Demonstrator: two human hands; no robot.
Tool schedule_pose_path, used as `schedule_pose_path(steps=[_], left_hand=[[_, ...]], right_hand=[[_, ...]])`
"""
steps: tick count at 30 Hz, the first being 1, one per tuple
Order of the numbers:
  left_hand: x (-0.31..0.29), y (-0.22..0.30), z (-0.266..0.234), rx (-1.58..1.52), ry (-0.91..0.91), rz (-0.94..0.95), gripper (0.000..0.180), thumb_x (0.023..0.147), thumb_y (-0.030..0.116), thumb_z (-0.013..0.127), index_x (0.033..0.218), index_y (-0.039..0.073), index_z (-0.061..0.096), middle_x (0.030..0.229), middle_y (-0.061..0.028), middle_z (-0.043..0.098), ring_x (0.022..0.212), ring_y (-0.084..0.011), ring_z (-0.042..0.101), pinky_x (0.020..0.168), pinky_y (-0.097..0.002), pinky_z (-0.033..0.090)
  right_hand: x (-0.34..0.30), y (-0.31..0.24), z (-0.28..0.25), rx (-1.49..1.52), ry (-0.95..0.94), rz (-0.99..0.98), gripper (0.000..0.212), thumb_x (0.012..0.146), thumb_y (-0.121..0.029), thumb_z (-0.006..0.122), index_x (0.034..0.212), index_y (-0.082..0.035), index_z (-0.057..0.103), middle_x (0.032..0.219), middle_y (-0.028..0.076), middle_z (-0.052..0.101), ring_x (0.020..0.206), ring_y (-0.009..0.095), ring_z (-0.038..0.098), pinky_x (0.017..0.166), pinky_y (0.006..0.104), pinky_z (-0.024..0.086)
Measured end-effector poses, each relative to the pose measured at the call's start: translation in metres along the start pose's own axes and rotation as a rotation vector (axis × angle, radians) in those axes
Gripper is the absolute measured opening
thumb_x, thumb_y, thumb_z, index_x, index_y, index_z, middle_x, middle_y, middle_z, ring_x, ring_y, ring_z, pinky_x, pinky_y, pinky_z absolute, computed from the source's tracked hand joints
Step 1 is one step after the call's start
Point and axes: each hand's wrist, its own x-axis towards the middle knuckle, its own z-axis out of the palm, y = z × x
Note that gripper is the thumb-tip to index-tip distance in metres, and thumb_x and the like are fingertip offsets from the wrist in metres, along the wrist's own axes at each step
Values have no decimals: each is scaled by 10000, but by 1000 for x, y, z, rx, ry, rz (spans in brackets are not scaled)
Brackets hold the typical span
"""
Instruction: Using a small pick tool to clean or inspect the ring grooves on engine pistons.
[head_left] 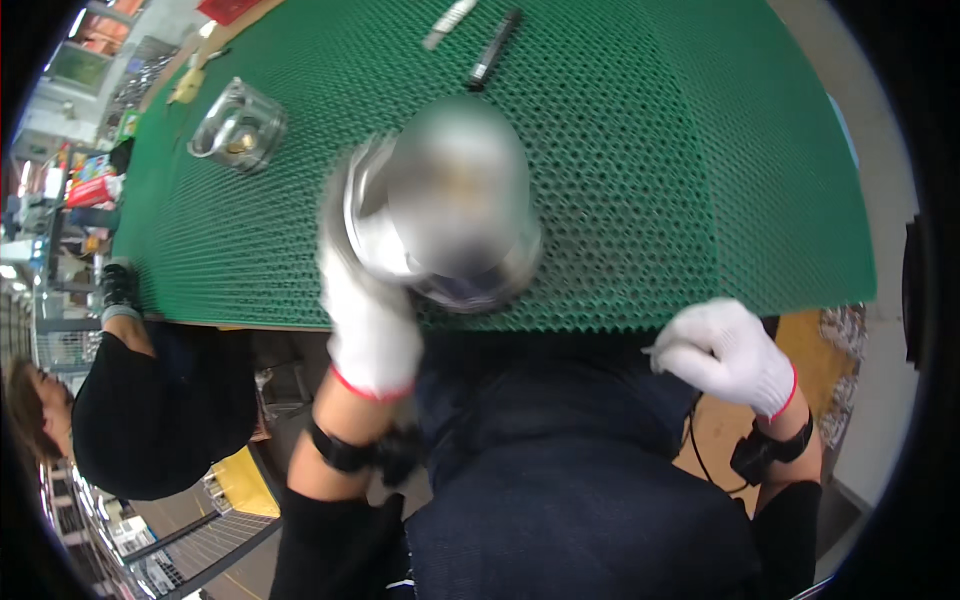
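Observation:
A shiny, rounded metal vessel [375, 225] is held over the green mat, its outline smeared and its front blurred, so its exact kind does not show. My left hand [370, 320], in a white glove with a red cuff, grips it from the left; motion softens the fingers, which partly pass behind it. By the mat's front edge, at the right, is my right hand [725, 355], gloved the same way. Its fingers are curled and pinched together, with a small greyish tip at the fingertips that I cannot make out.
Textured green matting [620, 150] covers the table. A clear container [240, 125] with small gold-coloured pieces stands at the left. Toward the far edge lie a black marker [495, 50] and a white pen-like stick [448, 24]. Another person [165, 410] in black sits at the left.

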Motion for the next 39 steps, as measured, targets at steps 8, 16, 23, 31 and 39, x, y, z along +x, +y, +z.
schedule_pose_path(steps=[8,16,23,31,39], left_hand=[[-23,0,-21,552,-182,222,1239,618,204,907,1507,-47,79,1258,-233,563,1165,-284,567,1019,-399,444],[22,-10,-27,713,-235,310,575,800,140,729,1316,7,514,1198,-165,608,1085,-278,616,948,-365,500],[15,49,60,1137,-501,886,438,706,183,691,1114,54,599,1151,-129,610,1062,-331,598,936,-419,480],[-32,42,95,1278,-507,926,430,709,160,707,1116,52,618,1142,-112,637,1094,-315,608,1005,-455,461],[-33,57,116,1298,-571,884,402,721,184,692,1096,60,622,1094,-128,656,1035,-346,626,923,-434,490]], right_hand=[[38,-25,13,434,-263,26,213,861,-187,592,896,-16,714,822,92,717,757,188,692,699,294,534],[-15,1,21,826,-38,490,305,818,-191,508,867,43,697,708,89,678,524,70,513,486,208,414],[8,-15,-2,841,184,360,315,873,-271,545,885,9,690,739,54,649,553,64,506,496,213,414],[9,-15,9,405,358,135,274,917,-260,574,892,-15,695,673,77,631,594,139,581,575,282,470],[-7,-13,4,169,466,36,297,931,-280,564,847,-17,675,667,102,629,596,158,591,573,299,475]])
